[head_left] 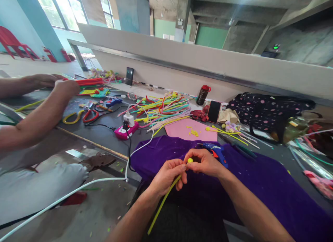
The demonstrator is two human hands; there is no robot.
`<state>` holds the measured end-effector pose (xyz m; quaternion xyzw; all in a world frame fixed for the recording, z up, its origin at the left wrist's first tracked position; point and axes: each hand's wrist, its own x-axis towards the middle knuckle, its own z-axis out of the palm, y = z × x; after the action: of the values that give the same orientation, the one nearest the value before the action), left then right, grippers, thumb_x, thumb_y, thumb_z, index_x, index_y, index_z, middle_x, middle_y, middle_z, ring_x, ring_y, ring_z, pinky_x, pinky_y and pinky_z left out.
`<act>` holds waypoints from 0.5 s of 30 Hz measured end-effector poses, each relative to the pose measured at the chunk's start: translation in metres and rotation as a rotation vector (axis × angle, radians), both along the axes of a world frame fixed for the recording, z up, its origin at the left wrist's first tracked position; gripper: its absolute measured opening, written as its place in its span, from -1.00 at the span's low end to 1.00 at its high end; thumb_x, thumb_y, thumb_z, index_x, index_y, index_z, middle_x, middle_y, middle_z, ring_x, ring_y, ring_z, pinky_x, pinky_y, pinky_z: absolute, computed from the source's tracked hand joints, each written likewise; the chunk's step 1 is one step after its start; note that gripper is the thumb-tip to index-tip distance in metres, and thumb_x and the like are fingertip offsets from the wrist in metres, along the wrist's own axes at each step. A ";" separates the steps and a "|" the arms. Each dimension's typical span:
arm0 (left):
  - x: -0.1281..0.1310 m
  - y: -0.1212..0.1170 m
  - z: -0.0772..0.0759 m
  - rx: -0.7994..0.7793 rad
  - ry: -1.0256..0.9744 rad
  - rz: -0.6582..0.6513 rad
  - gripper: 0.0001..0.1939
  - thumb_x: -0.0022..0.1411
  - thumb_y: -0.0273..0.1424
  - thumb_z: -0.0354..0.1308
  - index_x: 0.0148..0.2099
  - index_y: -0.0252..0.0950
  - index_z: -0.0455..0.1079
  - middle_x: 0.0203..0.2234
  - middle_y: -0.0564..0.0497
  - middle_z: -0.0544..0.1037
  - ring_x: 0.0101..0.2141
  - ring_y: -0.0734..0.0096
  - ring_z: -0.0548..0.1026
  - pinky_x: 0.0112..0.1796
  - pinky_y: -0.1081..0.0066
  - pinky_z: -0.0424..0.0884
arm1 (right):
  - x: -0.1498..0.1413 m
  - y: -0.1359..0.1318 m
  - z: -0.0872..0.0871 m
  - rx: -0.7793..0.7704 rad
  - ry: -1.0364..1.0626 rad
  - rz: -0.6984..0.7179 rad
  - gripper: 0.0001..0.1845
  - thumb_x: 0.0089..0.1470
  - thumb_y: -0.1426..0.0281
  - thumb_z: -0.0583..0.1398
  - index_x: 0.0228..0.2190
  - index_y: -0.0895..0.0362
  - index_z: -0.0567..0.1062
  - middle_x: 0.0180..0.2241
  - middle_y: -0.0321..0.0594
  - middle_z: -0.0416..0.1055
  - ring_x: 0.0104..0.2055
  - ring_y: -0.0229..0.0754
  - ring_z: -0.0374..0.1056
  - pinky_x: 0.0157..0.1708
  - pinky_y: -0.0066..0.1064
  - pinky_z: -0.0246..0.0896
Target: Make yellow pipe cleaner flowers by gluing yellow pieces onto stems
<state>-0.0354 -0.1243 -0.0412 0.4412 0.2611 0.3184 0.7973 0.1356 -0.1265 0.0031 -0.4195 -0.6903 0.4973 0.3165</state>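
Observation:
My left hand (pixel 168 174) is closed around a yellow pipe cleaner (pixel 164 202), which slants down toward my lap. At its upper end is a small yellow bud-like piece (pixel 190 160). My right hand (pixel 204 162) pinches beside that piece, its fingertips meeting those of my left hand. Both hands are over a purple cloth (pixel 260 181) spread on the table edge and my lap. A blue glue gun (pixel 221 156) lies on the cloth just behind my right hand. Farther back, short yellow bits (pixel 194 132) rest on a pink board (pixel 178 130).
Multicoloured pipe cleaners (pixel 169 108) are heaped behind the board. To the left are a magenta power strip (pixel 126 131) with cords, and red-handled scissors (pixel 91 115). A phone (pixel 214 112), a bottle (pixel 203 95) and a dark patterned bag (pixel 267 110) stand behind. A co-worker's hands (pixel 66 87) hold red pipe cleaners.

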 end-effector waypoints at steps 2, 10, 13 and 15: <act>0.000 -0.001 0.000 0.006 0.003 -0.003 -0.77 0.08 -0.27 0.11 -0.39 -0.38 0.28 -0.68 0.02 0.47 -0.77 0.58 0.34 -0.76 0.63 0.15 | 0.000 0.000 0.000 -0.001 -0.002 0.006 -0.90 -0.05 0.44 0.15 -0.41 0.17 0.44 -0.67 -0.43 0.20 -0.65 -0.40 0.10 -0.67 -0.58 0.00; -0.010 0.004 0.011 -0.102 -0.162 0.243 -0.87 0.00 -0.44 0.21 -0.35 -0.40 0.43 -0.38 -0.03 0.53 -0.46 0.53 0.46 -0.47 0.57 0.38 | -0.002 0.001 -0.002 -0.009 0.237 -0.090 -0.59 -0.16 0.39 0.27 -0.18 0.09 0.38 -0.34 -0.28 0.36 -0.48 -0.34 0.28 -0.57 -0.55 0.13; -0.015 0.007 0.017 -0.166 -0.243 0.339 -0.83 -0.03 -0.47 0.23 -0.30 -0.38 0.45 -0.31 -0.05 0.52 -0.36 0.44 0.46 -0.38 0.50 0.41 | -0.010 0.000 -0.001 0.004 0.223 -0.251 -0.83 -0.05 0.34 0.20 -0.36 0.14 0.43 -0.52 -0.32 0.35 -0.60 -0.37 0.22 -0.68 -0.58 0.03; -0.016 0.007 0.018 -0.193 -0.306 0.369 -0.81 -0.05 -0.48 0.25 -0.30 -0.38 0.46 -0.30 -0.05 0.53 -0.32 0.40 0.47 -0.32 0.45 0.40 | -0.020 -0.001 -0.001 0.007 0.222 -0.270 -0.85 -0.03 0.32 0.19 -0.42 0.16 0.44 -0.58 -0.32 0.35 -0.63 -0.37 0.19 -0.69 -0.57 0.00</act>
<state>-0.0518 -0.1171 -0.0235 0.2546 0.2429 0.4952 0.7943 0.1153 -0.1280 0.0025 -0.4496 -0.5905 0.4910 0.4561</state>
